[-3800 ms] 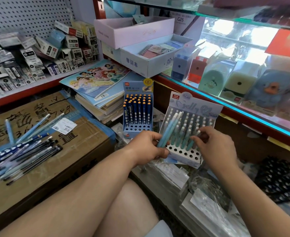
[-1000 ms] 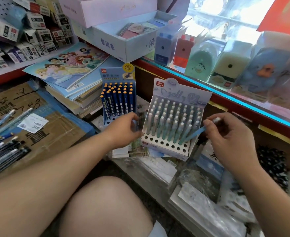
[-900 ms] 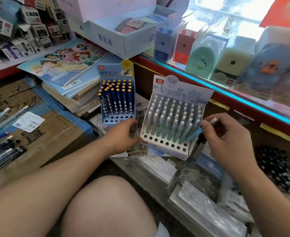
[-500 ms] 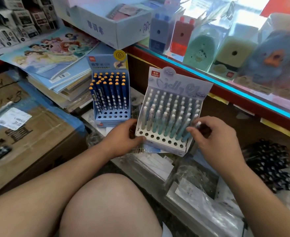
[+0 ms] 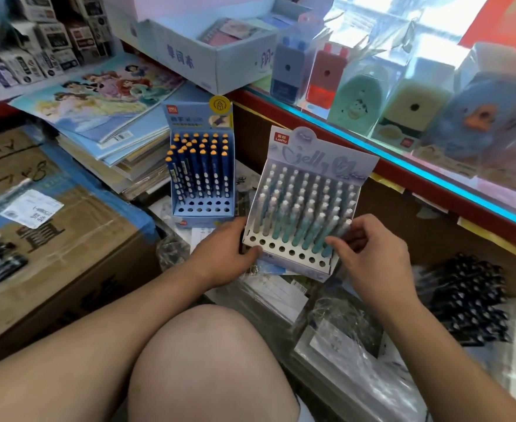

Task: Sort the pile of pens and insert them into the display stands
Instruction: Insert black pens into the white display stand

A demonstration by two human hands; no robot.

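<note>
left hand (image 5: 220,254) grips stand (image 5: 284,254); right hand's (image 5: 375,260) fingers (image 5: 336,243) half-hide a teal pen (image 5: 343,227)

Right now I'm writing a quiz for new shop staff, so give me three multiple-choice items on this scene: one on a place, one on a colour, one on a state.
1. Where is the blue pen stand relative to the Jelly pen stand?
A) to its right
B) to its left, farther back
C) stacked on it

2. What colour are the pen tips in the blue pen stand?
A) pink
B) green
C) orange

3. What is the left hand doing?
A) gripping the Jelly pen stand's lower left corner
B) holding a bundle of pens
C) lying flat and open

Answers:
1 B: it stands left of it and behind.
2 C: orange tips top the dark blue pens.
3 A: its thumb lies on the stand's front edge.
</note>
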